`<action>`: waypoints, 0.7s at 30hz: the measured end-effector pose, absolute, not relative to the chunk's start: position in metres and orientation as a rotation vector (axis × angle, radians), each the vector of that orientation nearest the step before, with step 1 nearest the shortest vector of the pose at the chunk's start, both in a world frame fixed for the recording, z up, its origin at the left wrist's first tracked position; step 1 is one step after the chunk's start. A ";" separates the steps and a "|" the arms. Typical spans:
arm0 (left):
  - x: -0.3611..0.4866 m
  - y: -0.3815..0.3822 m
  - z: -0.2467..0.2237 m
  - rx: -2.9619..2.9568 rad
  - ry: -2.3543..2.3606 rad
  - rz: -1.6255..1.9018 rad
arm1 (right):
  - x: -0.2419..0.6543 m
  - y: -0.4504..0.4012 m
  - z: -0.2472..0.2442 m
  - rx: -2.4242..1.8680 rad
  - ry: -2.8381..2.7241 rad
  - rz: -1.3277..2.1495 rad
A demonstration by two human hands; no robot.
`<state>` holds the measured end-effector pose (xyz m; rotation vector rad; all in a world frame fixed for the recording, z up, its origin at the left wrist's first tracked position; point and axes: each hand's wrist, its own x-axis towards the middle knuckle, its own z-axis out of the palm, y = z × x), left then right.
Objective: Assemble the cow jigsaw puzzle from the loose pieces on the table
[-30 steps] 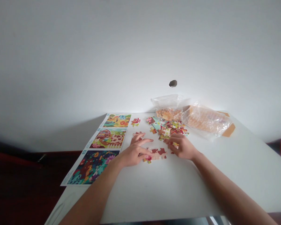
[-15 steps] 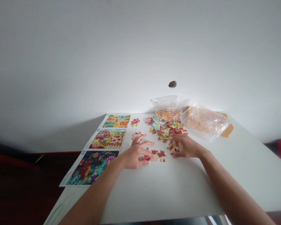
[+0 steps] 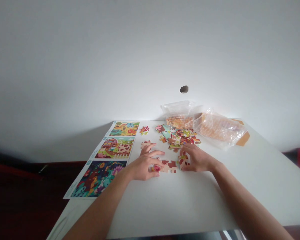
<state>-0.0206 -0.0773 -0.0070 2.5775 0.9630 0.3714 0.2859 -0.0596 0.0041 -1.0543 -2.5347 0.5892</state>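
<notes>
My left hand (image 3: 142,166) rests over the left end of a short strip of joined puzzle pieces (image 3: 169,166), cream with brown patches. Its thumb and index finger lie around a puzzle piece with a pink figure (image 3: 156,168), while the other fingers stretch forward. Just right of the strip, my right hand (image 3: 197,158) grips a brown-spotted puzzle piece (image 3: 183,162) between thumb and fingers, low over the table. A small gap separates this piece from the strip. Beyond my left fingertips lies another cream-and-brown piece (image 3: 145,144), partly hidden.
A pile of loose puzzle pieces (image 3: 176,137) lies beyond my hands. Clear bags of orange pieces (image 3: 180,122) (image 3: 218,129) stand against the wall. A sheet with three pictures (image 3: 114,148) lies at left on the white table (image 3: 180,206). A red barn piece (image 3: 144,129) lies near it.
My right hand has shifted slightly left and toward me, bringing its puzzle piece closer to the strip. My left hand has barely moved.
</notes>
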 end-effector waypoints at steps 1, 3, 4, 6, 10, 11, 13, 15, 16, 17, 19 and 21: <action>-0.021 -0.077 -0.007 2.579 0.960 0.376 | 0.284 -0.060 0.004 -1.025 -2.539 0.587; -0.021 -0.078 -0.006 2.581 0.961 0.380 | 0.281 -0.061 0.003 -0.975 -2.549 0.595; -0.021 -0.078 -0.006 2.580 0.962 0.379 | 0.279 -0.061 0.003 -0.962 -2.551 0.606; -0.021 -0.078 -0.005 2.580 0.966 0.381 | 0.277 -0.061 0.002 -0.971 -2.545 0.625; -0.020 -0.078 -0.002 2.583 0.963 0.415 | 0.281 -0.059 0.000 -1.029 -2.503 0.577; -0.020 -0.079 -0.002 2.582 0.966 0.421 | 0.284 -0.058 0.000 -1.035 -2.490 0.564; -0.019 -0.079 -0.001 2.576 0.970 0.427 | 0.292 -0.055 0.001 -1.055 -2.450 0.548; -0.019 -0.079 -0.001 2.572 0.975 0.426 | 0.299 -0.051 0.002 -1.100 -2.394 0.522; -0.019 -0.079 -0.001 2.574 0.974 0.428 | 0.302 -0.050 0.002 -1.122 -2.371 0.505; -0.019 -0.079 0.000 2.578 0.970 0.433 | 0.304 -0.049 0.002 -1.133 -2.360 0.494; -0.018 -0.079 0.000 2.586 0.953 0.453 | 0.303 -0.050 0.001 -1.110 -2.390 0.505; -0.016 -0.080 0.002 2.588 0.922 0.477 | 0.296 -0.053 0.001 -1.044 -2.465 0.542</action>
